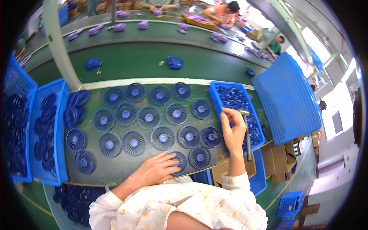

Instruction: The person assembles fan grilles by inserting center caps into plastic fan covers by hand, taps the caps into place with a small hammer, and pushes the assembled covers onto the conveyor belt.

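Note:
Round blue ribbed plastic covers (pixel 148 117), like fan grilles with a solid hub, lie in rough rows on the green worktable (pixel 111 174). At the front edge my left hand (pixel 157 168) is spread flat, its fingertips touching the rim of one cover (pixel 179 161). My right hand (pixel 234 132) is raised over the left side of a blue tray (pixel 215 100) of small blue plastic pieces (pixel 232 97). Its thumb and forefinger are pinched together; whatever lies between them is too small to make out. Beside that hand, a hammer (pixel 247 134) rests across the tray.
More covers fill blue crates (pixel 61 153) at the left and a bin (pixel 82 201) below. Beyond a pale rail, a green conveyor (pixel 130 63) carries blue bundles (pixel 174 63). A blue crate (pixel 287 101) stands tilted at right, above cardboard boxes (pixel 274 159). Other people work across the line.

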The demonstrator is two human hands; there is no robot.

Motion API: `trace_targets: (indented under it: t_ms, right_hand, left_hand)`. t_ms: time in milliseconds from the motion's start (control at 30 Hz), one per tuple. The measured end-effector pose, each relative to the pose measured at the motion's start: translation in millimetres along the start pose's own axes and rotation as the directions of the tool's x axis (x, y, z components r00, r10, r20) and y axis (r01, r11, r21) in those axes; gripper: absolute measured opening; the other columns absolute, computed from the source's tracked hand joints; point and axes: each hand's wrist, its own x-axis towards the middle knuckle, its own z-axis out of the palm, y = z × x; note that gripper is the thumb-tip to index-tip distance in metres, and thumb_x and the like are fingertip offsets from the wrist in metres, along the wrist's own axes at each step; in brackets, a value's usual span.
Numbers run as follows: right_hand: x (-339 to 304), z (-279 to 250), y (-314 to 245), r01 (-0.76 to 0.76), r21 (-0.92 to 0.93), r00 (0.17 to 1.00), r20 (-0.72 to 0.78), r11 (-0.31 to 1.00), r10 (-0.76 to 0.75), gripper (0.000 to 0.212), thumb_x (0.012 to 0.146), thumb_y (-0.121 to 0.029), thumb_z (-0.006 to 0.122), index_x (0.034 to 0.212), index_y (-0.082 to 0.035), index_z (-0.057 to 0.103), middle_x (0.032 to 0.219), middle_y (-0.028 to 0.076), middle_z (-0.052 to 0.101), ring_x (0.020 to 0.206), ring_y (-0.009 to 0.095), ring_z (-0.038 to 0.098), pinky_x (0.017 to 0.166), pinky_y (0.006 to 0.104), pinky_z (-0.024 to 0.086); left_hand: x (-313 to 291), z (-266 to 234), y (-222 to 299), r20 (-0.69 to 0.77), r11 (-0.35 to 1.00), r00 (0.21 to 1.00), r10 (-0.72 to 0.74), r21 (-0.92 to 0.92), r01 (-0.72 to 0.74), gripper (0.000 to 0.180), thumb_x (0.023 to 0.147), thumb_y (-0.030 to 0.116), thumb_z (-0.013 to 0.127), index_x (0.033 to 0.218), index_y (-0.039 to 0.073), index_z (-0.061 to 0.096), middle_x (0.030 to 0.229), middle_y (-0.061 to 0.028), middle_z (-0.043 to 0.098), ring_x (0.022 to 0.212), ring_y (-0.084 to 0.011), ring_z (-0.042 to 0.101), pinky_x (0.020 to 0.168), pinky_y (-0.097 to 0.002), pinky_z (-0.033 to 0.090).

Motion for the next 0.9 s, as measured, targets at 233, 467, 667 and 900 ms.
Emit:
trace_targets:
  t_ms: [233,467,667,900]
  right_hand:
    - [93,-30,111,-0.108,-0.522,0.974,0.113,0.846,0.194,0.022,0.086,-0.02,0.074,0.102,-0.005,0.078,0.1,0.019,0.075,0.095,0.034,0.073,0.086,0.0426,0.057]
    - [120,40,164,0.082,-0.681,0.906,0.355,0.728,0.23,0.029,0.084,-0.024,0.064,0.106,-0.014,0.079,0.104,0.019,0.074,0.099,0.039,0.072,0.091,0.0475,0.056]
    - [121,-6,221,0.119,-0.523,0.979,0.204,0.844,-0.012,0.016,0.083,-0.005,0.07,0.097,0.0,0.076,0.089,0.022,0.075,0.085,0.037,0.074,0.08,0.0446,0.058]
    - [115,-11,219,0.045,-0.649,0.994,0.104,0.759,0.029,0.019,0.08,-0.006,0.066,0.093,-0.005,0.079,0.092,0.02,0.076,0.087,0.036,0.075,0.083,0.0459,0.059]
  left_hand:
    - [-4,-10,6,-0.257,0.997,0.966,-0.031,-0.075,0.012,0.026,0.081,0.02,0.083,0.105,0.009,0.077,0.116,-0.0081,0.074,0.123,-0.0305,0.065,0.106,-0.0482,0.05]
    - [-56,-34,4,-0.531,0.947,0.811,-0.244,0.048,0.317,0.022,0.083,0.014,0.08,0.105,0.009,0.077,0.112,-0.0082,0.075,0.117,-0.0304,0.067,0.101,-0.0463,0.053]
    - [-91,-90,-12,-0.773,0.799,0.568,-0.282,0.139,0.585,0.017,0.086,0.013,0.076,0.102,0.008,0.075,0.11,-0.0112,0.074,0.112,-0.0314,0.068,0.092,-0.0401,0.057]
    - [-141,-141,-44,-0.777,0.197,0.176,-0.605,0.068,0.978,0.078,0.078,0.035,0.084,0.141,-0.001,0.053,0.144,-0.0234,0.054,0.133,-0.0406,0.051,0.111,-0.0462,0.043]
